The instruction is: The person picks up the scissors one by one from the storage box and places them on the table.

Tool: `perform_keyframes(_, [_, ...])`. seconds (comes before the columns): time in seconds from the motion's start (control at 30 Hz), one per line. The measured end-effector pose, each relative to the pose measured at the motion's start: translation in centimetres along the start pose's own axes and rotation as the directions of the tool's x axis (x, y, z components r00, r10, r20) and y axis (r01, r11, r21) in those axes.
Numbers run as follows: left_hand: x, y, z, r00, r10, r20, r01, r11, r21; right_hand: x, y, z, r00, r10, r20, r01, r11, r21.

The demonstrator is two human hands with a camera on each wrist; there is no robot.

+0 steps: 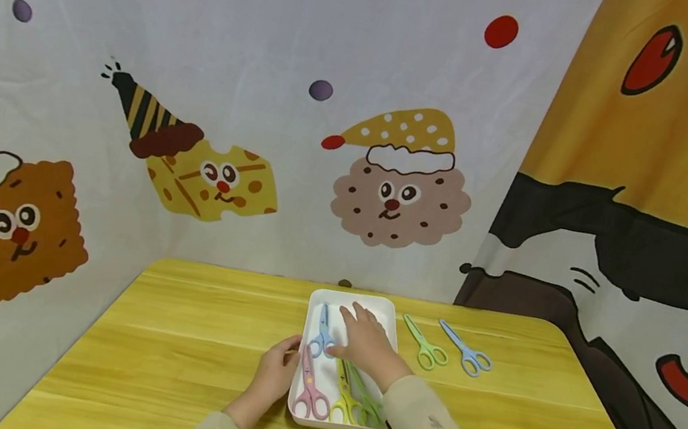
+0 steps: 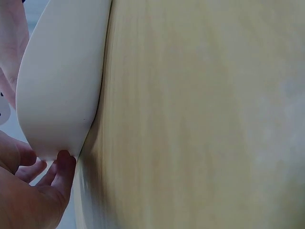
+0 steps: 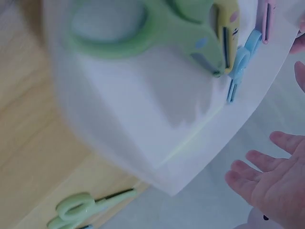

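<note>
A white tray (image 1: 395, 320) holds several pairs of children's scissors. Inside are blue scissors (image 1: 321, 332) toward the far left, pink scissors (image 1: 308, 381) near left, yellow scissors (image 1: 345, 392) and green scissors (image 1: 370, 401) near right. My left hand (image 1: 276, 374) grips the tray's left side; in the left wrist view its bent fingertips (image 2: 63, 155) meet the outer wall. Over the far part of the tray, my right hand (image 1: 367, 342) is spread with nothing in it. In the right wrist view its fingers (image 3: 257, 161) are apart and relaxed.
On the wooden table (image 1: 182, 339), right of the tray, lie another pair of green scissors (image 1: 425, 343) and another pair of blue scissors (image 1: 464, 348). A cartoon-printed cloth (image 1: 263, 44) hangs right behind the table's far edge.
</note>
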State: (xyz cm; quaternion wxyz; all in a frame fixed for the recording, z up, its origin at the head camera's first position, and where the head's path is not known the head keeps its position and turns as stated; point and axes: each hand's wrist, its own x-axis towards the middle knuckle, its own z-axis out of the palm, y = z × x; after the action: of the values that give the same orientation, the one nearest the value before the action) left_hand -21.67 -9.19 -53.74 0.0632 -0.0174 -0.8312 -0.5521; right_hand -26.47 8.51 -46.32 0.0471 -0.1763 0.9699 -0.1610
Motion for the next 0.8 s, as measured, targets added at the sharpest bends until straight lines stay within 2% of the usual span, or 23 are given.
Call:
perform_keyframes(0.3, [0.0,0.1,-0.1,1.0,0.002,0.014,-0.002,1.0,-0.004,0.9,-0.9,0.9,0.996,0.088,0.017,-0.089,0.992,0.094])
perform_keyframes(0.63, [-0.1,0.2,-0.3,0.999,0.027,0.022,-0.027,1.0,-0.009,1.3,-2.3,2.0,0.992,0.117,0.036,-0.119,0.992,0.049])
perform_keyframes(0.8, [-0.1,0.2,-0.2,1.0,0.028,0.008,-0.028,1.0,0.001,1.3,-2.8,2.9,0.992,0.123,0.015,-0.124,0.989,0.077])
